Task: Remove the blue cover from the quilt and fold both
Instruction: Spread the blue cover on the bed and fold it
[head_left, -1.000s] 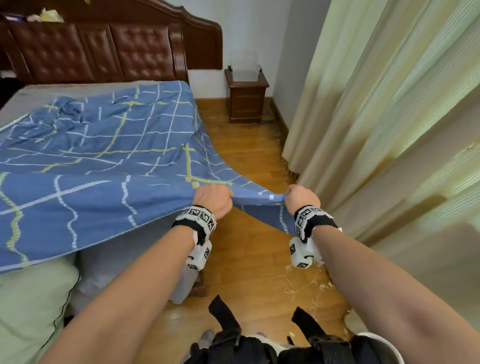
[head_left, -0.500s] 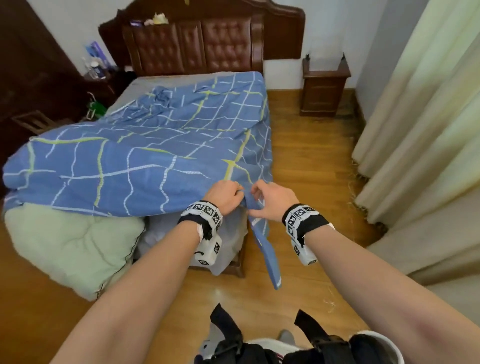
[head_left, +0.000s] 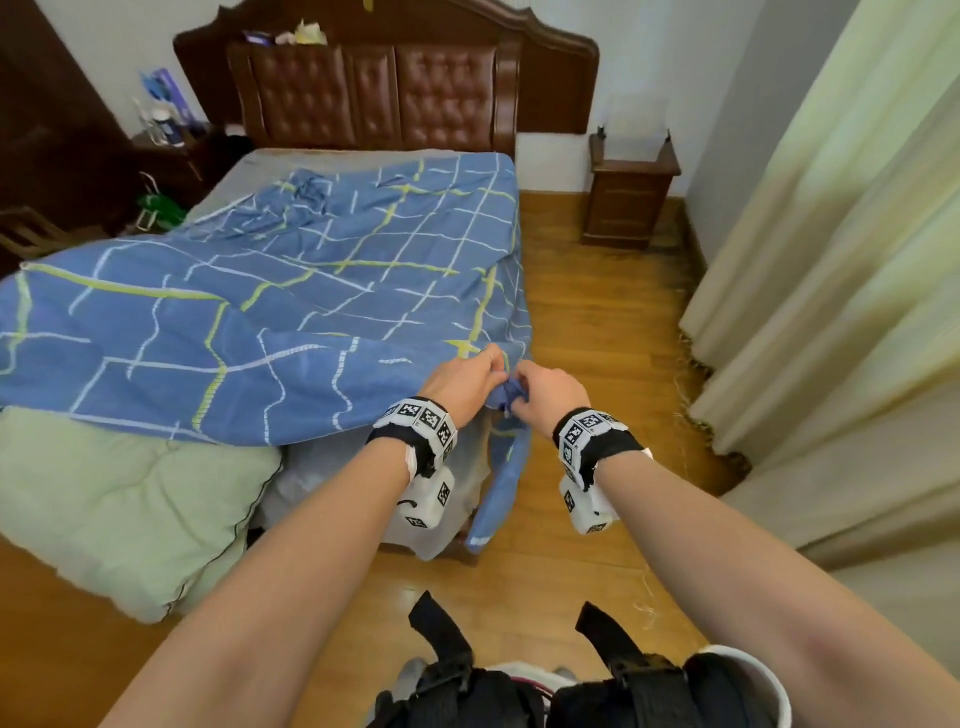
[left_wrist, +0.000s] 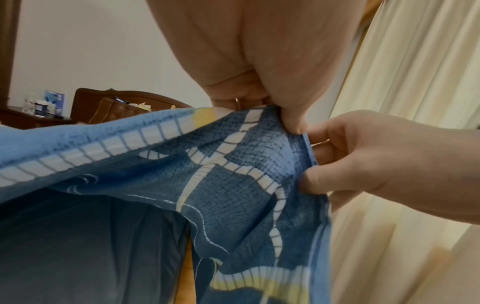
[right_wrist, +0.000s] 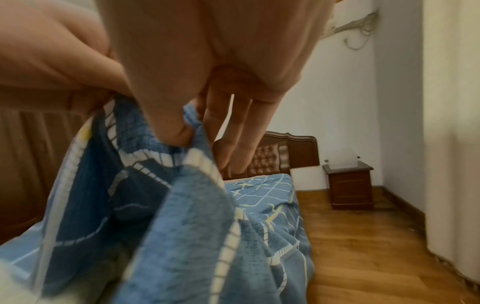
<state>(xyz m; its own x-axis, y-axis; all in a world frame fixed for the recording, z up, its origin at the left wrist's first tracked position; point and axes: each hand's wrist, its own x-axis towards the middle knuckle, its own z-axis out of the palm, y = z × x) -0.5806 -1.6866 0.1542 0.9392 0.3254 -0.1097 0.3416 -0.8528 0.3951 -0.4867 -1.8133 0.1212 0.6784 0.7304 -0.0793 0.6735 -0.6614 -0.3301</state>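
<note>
Both hands are meeting at one bunched corner: the left hand (head_left: 462, 382) and the right hand (head_left: 545, 392) are each pinching the blue cover (head_left: 270, 322), which is spreading away beyond them, with the pale green quilt (head_left: 119, 499) slumping floorward left of them.

The right hand (head_left: 545, 392), a second ago pulling the blue cover (head_left: 249, 322) taut away from the left hand (head_left: 462, 382), now touches it, apparently bunching a cover corner at frame centre.
</note>
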